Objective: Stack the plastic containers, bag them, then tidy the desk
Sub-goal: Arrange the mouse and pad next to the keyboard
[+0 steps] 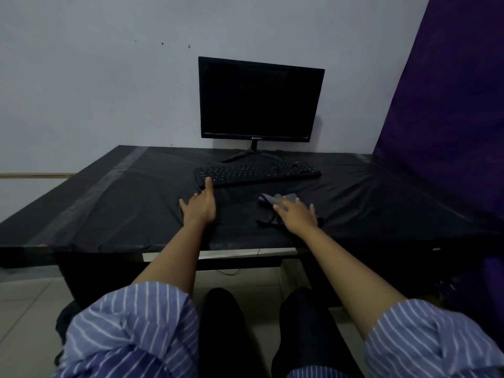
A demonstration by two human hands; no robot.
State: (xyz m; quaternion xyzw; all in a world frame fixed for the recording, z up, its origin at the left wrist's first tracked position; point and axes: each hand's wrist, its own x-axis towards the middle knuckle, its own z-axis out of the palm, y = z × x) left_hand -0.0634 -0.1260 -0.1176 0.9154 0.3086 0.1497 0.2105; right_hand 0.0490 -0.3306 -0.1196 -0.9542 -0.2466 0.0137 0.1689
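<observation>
Desk (354, 203): one keyboard (256, 173); one monitor (259, 102); two hands (left (200, 205), right (297, 214)) flat, fingers straight.

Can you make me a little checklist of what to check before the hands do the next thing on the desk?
1. Left hand free: ok, fingers straight, one fingertip at the keyboard front edge.
2. Right hand free: ok, lying flat on a small dark cloth-like bundle.
3. What the bundle is: cannot tell, too dark.
4. Plastic containers in sight: not ok, none visible.
5. Monitor safe: ok, upright behind the keyboard, screen dark.
6. Desk cover smooth: not ok, wrinkled.
</observation>
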